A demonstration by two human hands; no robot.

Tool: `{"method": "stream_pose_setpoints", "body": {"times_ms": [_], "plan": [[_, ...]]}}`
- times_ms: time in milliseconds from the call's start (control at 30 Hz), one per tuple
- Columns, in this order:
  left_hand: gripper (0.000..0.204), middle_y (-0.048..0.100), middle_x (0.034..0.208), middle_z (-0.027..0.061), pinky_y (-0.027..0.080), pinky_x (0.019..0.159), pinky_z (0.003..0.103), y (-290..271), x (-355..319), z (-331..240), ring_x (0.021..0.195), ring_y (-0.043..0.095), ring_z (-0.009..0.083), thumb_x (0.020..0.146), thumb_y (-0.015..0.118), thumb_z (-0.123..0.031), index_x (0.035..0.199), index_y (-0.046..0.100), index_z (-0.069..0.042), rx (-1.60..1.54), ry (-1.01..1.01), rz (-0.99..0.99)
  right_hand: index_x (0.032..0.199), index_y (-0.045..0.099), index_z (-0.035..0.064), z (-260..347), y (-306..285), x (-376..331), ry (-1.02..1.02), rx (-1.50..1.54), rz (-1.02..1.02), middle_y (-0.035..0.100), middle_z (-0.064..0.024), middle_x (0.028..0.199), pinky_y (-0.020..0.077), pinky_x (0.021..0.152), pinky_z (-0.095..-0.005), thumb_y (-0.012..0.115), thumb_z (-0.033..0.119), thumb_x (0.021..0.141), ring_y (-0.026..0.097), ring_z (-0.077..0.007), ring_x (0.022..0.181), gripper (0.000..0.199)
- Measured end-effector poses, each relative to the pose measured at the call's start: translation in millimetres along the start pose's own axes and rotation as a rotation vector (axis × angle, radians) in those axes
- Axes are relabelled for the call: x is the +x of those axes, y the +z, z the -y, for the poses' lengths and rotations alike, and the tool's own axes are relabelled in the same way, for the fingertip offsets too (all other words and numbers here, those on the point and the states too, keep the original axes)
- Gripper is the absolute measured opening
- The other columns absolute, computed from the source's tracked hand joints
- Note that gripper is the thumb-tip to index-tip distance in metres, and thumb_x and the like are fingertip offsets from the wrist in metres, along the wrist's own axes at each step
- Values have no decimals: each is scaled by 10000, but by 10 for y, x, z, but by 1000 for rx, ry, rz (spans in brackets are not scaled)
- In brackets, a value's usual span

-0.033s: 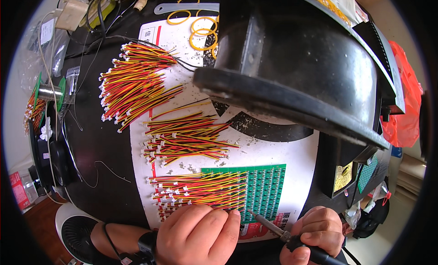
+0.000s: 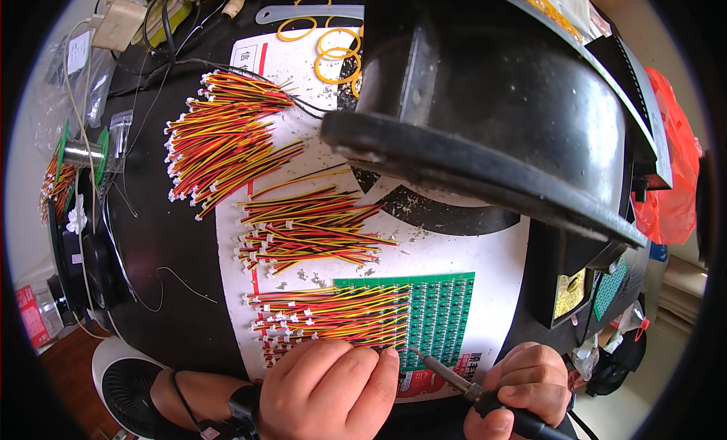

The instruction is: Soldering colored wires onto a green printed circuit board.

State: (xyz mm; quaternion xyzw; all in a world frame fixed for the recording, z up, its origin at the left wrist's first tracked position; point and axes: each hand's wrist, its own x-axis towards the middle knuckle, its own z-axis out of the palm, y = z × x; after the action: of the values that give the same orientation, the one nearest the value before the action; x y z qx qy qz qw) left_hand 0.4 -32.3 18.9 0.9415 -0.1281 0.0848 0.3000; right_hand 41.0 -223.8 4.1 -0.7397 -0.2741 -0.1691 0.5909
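My right hand [image 2: 530,376] grips a soldering iron [image 2: 448,374], its thin tip pointing up and left at the lower part of a green circuit board panel [image 2: 443,319]. Rows of red, black and yellow wires [image 2: 341,311] with white connectors lie across the panel's left half, their ends on the board. Over the lowest of these wires rests my left hand [image 2: 329,387], closed, with a fingertip close to the iron's tip. Whatever its fingers pinch is hidden under the hand.
Two heaps of loose connector wires, one upper [image 2: 227,141] and one lower [image 2: 310,228], lie beyond the panel. A big black round-rimmed device [image 2: 485,114] overhangs the right side. Yellow rubber bands [image 2: 337,65] lie at the back. A solder spool [image 2: 82,154] stands at the left.
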Motion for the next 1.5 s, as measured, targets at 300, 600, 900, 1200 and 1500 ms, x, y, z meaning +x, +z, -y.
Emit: {"method": "stream_pose_setpoints", "body": {"times_ms": [300,600,900,1200,1500], "plan": [[98,599,793,114,530,649,355,3,3,5,718,608,276,781,655,12,873,679,36,-24,-14,4,806,571,-65,46,-77,49,66,-13,128,532,-94,594,400,445,-293,694,65,766,494,-185,459,183],[108,597,784,118,528,643,354,8,7,-4,713,603,271,777,645,22,876,681,46,-12,-15,8,778,547,86,84,11,-220,185,-228,-29,485,7,556,384,464,-231,738,309,807,487,-107,480,295],[117,597,782,122,531,640,346,-2,21,-2,707,603,269,778,639,19,880,680,60,-34,26,9,781,572,87,134,-86,-189,174,-224,49,514,2,570,412,476,-237,738,287,794,520,-113,500,260],[114,594,786,123,532,637,347,8,6,5,710,602,266,775,656,5,872,681,61,-35,29,10,775,537,-36,44,-13,-22,-15,-11,-24,476,-65,547,362,388,-280,670,115,809,463,-169,428,204],[135,599,803,122,526,644,345,-18,33,24,724,600,273,749,661,4,873,674,57,-38,16,33,803,534,-45,-35,40,-27,-33,7,-52,468,-65,548,365,401,-278,659,115,820,442,-162,423,203]]}}
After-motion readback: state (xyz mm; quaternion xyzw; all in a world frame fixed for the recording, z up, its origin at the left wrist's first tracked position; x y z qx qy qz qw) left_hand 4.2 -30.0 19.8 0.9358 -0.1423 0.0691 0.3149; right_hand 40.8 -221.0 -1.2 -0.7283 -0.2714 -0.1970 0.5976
